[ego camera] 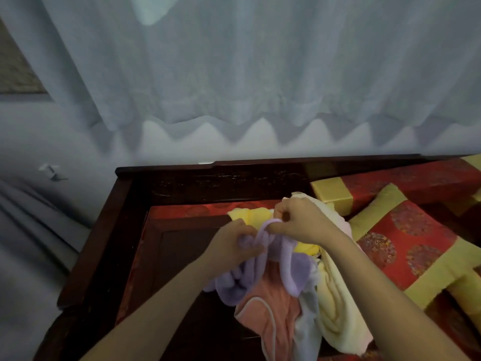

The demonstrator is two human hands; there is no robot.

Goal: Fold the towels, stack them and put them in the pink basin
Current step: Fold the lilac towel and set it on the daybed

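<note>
A heap of unfolded towels lies on the dark wooden surface (182,256). A lilac towel (294,272) is lifted off the heap. My left hand (231,246) grips a bunch of it, and my right hand (299,220) pinches its edge just to the right. Under it lie a salmon-pink towel (270,316), a pale grey-blue towel (309,329), a cream towel (338,303) and a yellow towel (250,214). No pink basin is in view.
Red and gold cushions (406,246) lie to the right of the heap. A dark carved wooden frame (221,178) borders the seat at the back and left. A pale curtain (234,74) hangs behind, over a light floor (31,230).
</note>
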